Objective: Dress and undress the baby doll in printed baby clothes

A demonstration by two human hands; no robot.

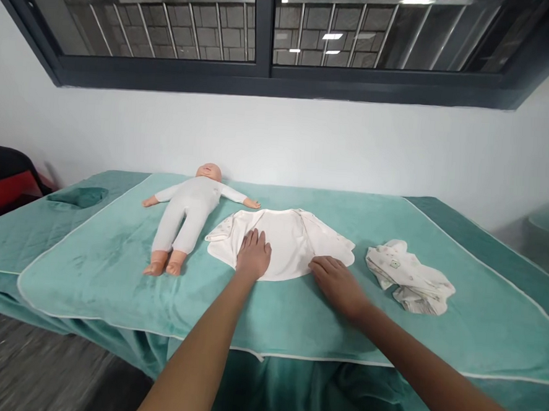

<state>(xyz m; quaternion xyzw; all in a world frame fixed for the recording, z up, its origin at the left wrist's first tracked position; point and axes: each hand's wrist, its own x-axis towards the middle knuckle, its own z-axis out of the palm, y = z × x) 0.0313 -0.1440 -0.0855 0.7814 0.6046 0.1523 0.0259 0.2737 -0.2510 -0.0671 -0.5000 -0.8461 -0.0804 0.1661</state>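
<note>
A white baby shirt (286, 234) lies spread out on the green bed cover, its sleeves out to both sides. My left hand (254, 254) rests palm down on the shirt's left part, fingers stretched and thumb apart. At the lower right hem is my right hand (337, 285), its fingers close together and closed on the edge of the cloth; its thumb is hidden. To the left, a baby doll (188, 209) in a white long-sleeved suit lies on its back, arms out, with bare hands and feet.
A crumpled, printed white baby garment (409, 277) lies right of the shirt. The green cover (111, 288) drapes over the bed's front edge. Behind are a white wall (278, 140) and a dark-framed window (264, 74). A red and black object (8, 186) stands at far left.
</note>
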